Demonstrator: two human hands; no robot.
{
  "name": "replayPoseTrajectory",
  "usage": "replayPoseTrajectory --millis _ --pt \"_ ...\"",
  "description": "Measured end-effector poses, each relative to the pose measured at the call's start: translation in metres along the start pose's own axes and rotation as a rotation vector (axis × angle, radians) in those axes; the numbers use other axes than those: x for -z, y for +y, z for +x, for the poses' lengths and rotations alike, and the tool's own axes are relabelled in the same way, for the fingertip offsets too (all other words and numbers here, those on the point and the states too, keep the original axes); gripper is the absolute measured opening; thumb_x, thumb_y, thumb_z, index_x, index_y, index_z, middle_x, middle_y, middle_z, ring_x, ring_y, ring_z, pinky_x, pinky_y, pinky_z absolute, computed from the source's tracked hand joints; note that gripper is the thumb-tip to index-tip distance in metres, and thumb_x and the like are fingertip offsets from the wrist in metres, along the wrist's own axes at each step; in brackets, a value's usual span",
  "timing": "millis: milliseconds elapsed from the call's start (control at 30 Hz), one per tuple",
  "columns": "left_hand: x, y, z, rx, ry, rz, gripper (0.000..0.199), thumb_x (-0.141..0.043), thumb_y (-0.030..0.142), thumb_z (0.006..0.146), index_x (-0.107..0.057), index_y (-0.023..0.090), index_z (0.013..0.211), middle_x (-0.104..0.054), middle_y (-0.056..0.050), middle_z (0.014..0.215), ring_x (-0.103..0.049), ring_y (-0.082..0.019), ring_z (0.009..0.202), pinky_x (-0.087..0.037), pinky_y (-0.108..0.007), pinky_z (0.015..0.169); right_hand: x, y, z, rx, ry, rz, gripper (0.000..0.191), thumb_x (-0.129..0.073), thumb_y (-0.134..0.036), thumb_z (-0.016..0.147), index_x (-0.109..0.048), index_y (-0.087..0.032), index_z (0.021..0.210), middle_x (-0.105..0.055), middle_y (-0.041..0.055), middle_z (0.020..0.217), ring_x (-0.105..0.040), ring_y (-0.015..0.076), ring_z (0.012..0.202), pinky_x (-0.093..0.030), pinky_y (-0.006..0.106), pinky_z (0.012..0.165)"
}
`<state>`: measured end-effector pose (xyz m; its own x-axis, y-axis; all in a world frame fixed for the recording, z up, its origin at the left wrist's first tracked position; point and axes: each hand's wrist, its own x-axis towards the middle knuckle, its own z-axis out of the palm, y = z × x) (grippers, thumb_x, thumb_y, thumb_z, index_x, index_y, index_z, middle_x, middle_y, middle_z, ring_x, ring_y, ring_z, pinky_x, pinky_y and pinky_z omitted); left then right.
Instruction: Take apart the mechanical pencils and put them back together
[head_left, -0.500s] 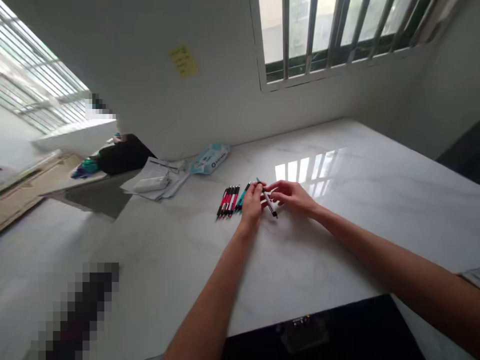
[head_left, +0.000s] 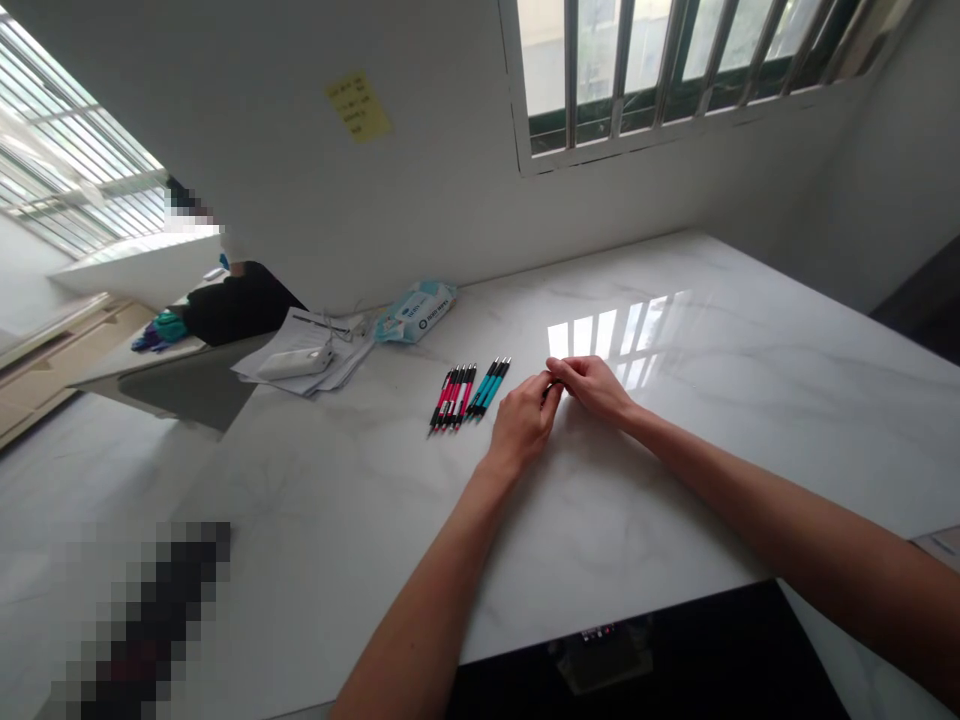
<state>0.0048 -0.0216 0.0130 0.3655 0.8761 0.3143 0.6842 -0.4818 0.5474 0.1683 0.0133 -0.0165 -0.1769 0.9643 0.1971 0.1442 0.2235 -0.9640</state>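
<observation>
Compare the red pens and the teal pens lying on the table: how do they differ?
The red pens have red barrels; the teal pens have teal ones. The red pens form the larger group, the teal pens the smaller. The teal pens lie nearer the left hand than the red pens. Both groups show black ends and slant similarly.

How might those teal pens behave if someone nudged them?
The teal pens would likely feel stiff, judging by their straight barrels. They look light, being so slender. They might roll, since the tabletop beneath looks smooth and glossy.
</observation>
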Motion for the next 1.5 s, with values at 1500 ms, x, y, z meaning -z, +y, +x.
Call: replayPoseTrajectory --millis 1500 --pt "0.007 -0.025 -0.001 0.118 -0.011 0.011 0.041 -0.035 0.047 0.108 -0.07 0.026 0.102 -0.066 -0.002 0.072 -0.059 -0.02 0.066 -0.031 -0.029 0.063 0.019 -0.009 0.009 -0.009 -0.237 0.115 0.03 -0.078 -0.044 0.084 -0.074 -0.019 0.099 -0.073 0.0052 0.095 -0.066 0.0181 0.086 -0.052 0.033 0.079"
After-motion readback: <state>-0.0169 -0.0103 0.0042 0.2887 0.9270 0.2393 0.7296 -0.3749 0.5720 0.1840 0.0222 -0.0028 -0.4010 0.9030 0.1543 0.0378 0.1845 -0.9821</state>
